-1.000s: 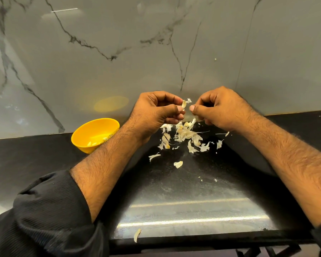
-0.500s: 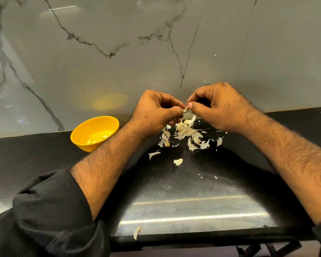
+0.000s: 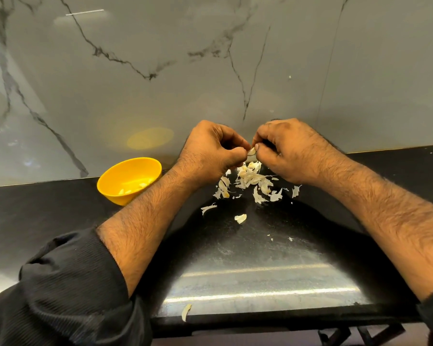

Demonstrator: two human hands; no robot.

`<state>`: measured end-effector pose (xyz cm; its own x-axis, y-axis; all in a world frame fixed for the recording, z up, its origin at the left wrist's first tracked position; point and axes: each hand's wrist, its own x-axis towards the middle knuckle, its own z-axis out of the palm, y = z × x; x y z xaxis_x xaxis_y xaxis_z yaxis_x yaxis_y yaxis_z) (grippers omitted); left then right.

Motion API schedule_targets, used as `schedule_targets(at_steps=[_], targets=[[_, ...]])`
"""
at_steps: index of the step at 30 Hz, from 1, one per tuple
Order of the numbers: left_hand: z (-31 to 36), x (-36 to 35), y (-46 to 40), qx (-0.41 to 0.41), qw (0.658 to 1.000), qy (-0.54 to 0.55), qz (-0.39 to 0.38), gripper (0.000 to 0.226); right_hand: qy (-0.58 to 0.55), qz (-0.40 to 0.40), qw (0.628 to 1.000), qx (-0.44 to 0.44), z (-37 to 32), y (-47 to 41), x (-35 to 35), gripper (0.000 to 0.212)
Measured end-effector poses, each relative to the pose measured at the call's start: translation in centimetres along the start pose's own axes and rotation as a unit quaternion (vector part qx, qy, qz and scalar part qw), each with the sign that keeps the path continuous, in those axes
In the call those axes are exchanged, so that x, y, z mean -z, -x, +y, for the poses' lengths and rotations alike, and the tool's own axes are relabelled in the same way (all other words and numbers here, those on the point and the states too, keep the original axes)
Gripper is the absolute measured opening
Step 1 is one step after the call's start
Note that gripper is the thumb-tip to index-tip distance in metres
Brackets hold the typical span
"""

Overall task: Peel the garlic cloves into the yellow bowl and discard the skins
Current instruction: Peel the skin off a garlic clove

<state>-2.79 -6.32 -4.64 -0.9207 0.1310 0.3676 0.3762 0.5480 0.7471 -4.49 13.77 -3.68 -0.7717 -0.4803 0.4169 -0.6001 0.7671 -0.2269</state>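
Note:
A garlic clove point(image 3: 251, 153) sits between my two hands, above the black counter. My left hand point(image 3: 211, 148) pinches it with thumb and curled fingers. My right hand point(image 3: 283, 149) pinches it from the other side, its thumb tip against the clove. Directly below the hands lies a pile of pale garlic skins point(image 3: 251, 182). The yellow bowl point(image 3: 129, 179) stands to the left by the wall, with a few peeled cloves point(image 3: 133, 188) inside. Most of the held clove is hidden by my fingers.
Stray skin pieces lie nearer me: one point(image 3: 240, 218) below the pile, another point(image 3: 186, 312) at the counter's front edge point(image 3: 260, 318). A grey marble wall point(image 3: 210, 71) rises right behind the hands. The black counter point(image 3: 48, 211) stretches left and right.
My two hands have drawn together until they meet on the clove. The skin scrap that stuck up between them a second ago is no longer visible.

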Motion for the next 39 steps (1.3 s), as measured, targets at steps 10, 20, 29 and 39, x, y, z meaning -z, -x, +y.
schedule_targets(at_steps=[10,20,29,39], targets=[[-0.2,0.0,0.1,0.046,0.992,0.120,-0.008,0.013,-0.151,0.086,0.982,-0.074,-0.1,0.1,-0.6,0.013],[-0.4,0.9,0.0,-0.018,0.996,0.087,-0.030,0.008,-0.293,0.005,0.948,-0.120,0.0,0.3,-0.3,0.016],[-0.7,1.7,0.0,-0.024,0.986,0.157,-0.045,0.015,-0.556,-0.064,0.814,-0.156,0.5,0.3,0.0,0.015],[-0.3,1.8,0.1,0.038,0.959,0.280,-0.029,0.017,-0.515,-0.054,0.848,-0.113,0.6,0.3,-0.2,0.016]])
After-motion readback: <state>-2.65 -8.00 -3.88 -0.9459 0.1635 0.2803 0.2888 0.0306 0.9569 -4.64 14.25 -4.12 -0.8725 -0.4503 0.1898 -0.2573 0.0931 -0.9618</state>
